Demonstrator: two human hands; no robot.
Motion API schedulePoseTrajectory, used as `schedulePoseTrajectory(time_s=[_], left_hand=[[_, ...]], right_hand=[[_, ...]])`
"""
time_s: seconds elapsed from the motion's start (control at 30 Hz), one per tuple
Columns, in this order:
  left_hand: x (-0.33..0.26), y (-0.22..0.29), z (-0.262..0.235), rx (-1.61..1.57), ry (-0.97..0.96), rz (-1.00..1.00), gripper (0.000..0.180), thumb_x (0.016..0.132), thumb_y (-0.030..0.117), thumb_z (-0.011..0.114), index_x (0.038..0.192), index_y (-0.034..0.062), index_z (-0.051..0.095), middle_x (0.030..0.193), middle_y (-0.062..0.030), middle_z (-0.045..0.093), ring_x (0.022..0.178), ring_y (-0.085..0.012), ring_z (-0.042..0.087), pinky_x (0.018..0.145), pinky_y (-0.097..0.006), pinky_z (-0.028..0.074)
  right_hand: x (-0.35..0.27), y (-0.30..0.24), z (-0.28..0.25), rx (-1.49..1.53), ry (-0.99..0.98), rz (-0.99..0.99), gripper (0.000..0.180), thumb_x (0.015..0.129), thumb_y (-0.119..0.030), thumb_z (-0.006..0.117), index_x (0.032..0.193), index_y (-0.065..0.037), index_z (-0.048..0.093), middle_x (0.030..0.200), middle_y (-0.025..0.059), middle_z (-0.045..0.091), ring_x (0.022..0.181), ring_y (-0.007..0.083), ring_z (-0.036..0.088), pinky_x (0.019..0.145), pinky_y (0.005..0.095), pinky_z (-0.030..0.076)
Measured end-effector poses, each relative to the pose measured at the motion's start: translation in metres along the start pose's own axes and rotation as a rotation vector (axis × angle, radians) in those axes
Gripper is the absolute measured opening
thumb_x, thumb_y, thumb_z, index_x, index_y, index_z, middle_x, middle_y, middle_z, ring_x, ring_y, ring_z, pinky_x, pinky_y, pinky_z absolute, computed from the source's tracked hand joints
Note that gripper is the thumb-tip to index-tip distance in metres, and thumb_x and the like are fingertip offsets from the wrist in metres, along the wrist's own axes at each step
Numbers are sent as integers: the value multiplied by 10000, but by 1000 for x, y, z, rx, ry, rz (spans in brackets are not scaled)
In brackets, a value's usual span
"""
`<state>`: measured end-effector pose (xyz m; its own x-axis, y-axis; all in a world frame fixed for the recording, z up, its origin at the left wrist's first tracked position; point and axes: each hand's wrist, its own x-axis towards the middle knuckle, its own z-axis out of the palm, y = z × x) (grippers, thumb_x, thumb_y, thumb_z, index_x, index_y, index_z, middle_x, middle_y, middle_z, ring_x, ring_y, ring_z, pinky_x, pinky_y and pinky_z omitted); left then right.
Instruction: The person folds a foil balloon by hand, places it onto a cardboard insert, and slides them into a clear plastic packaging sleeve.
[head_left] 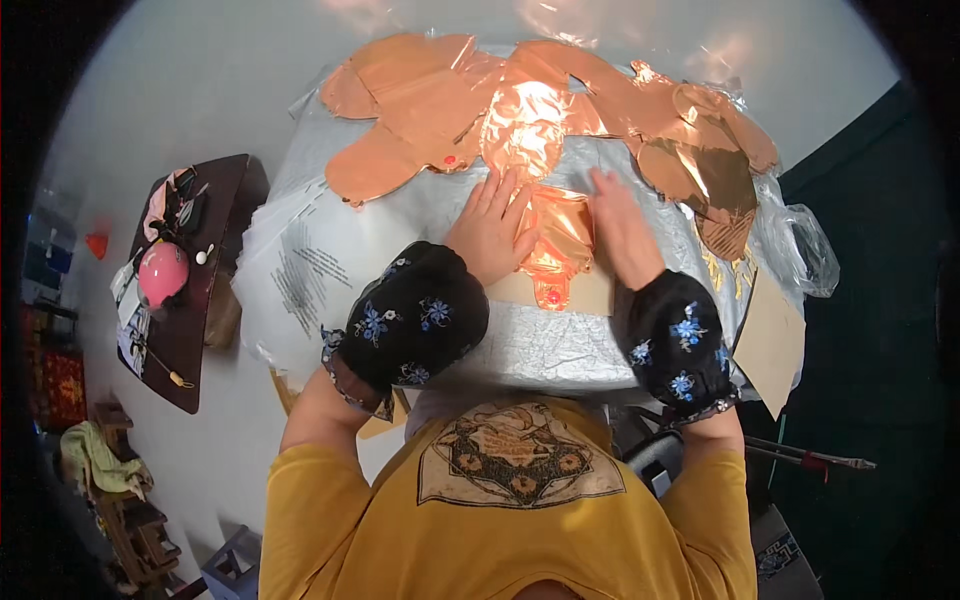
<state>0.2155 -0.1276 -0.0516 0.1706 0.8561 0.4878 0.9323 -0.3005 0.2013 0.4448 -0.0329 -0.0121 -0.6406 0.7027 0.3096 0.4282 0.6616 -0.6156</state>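
Note:
A folded copper-coloured foil balloon (562, 232) lies flat in front of me, its narrow tail with a red mark pointing toward me. Beneath it is a piece of brown cardboard (592, 296). My left hand (490, 228) rests flat along the balloon's left edge with its fingers spread. At the right edge, my right hand (626, 228) is stretched out, its fingertips slightly blurred; whether it touches the foil I cannot tell. Just beyond my hands, flat copper foil balloons (415, 95) are spread across the table, overlapping one another.
Wrinkled silver sheeting covers the table (560, 350). Clear plastic bags (310, 265) lie at the left, and another clear bag (808, 250) hangs over the right side. A cardboard sheet (775, 345) sits at the right edge. To the left, a dark side table (215, 205) bears a pink balloon (163, 273).

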Motion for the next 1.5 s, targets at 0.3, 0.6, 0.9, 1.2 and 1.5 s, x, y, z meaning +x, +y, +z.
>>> schedulePoseTrajectory(time_s=[0.3, 0.6, 0.9, 1.2, 1.5], left_hand=[[-1, -5, 4, -9, 20, 12, 614, 913, 350, 592, 1374, -39, 481, 1497, -283, 348, 1406, -475, 294, 1143, -540, 265], [-4, -4, 4, -16, -44, -44, 630, 948, 363, 554, 1442, 2, 406, 1533, -258, 302, 1442, -442, 240, 1174, -511, 217], [0, -1, 3, -3, -102, -87, 620, 963, 381, 522, 1459, 30, 397, 1548, -238, 290, 1461, -431, 197, 1186, -504, 192], [-2, 1, -1, 29, -94, -94, 613, 977, 390, 508, 1465, 39, 387, 1544, -221, 310, 1470, -420, 184, 1189, -502, 188], [-2, 0, 0, 50, -84, -72, 607, 977, 381, 511, 1463, 38, 391, 1530, -238, 324, 1451, -424, 233, 1171, -521, 218]], right_hand=[[-16, -7, 19, -496, -130, -97, 647, 993, -418, 503, 1494, -44, 339, 1567, 142, 323, 1459, 348, 269, 1195, 472, 209], [-65, -36, -12, -313, 148, 250, 369, 964, -223, 566, 1285, -41, 566, 1060, 165, 651, 911, 325, 635, 809, 415, 510], [-81, -43, -4, 270, 78, 488, 635, 870, -79, 674, 1446, -140, 414, 876, 79, 606, 727, 157, 594, 695, 298, 507], [-156, 35, -114, -105, 200, 625, 448, 865, -19, 558, 1300, -126, 575, 825, 21, 540, 734, 118, 524, 687, 260, 456], [-91, -47, -60, -500, 35, -115, 548, 786, -139, 733, 1309, -137, 569, 1356, 134, 496, 1243, 364, 463, 1009, 456, 424]])
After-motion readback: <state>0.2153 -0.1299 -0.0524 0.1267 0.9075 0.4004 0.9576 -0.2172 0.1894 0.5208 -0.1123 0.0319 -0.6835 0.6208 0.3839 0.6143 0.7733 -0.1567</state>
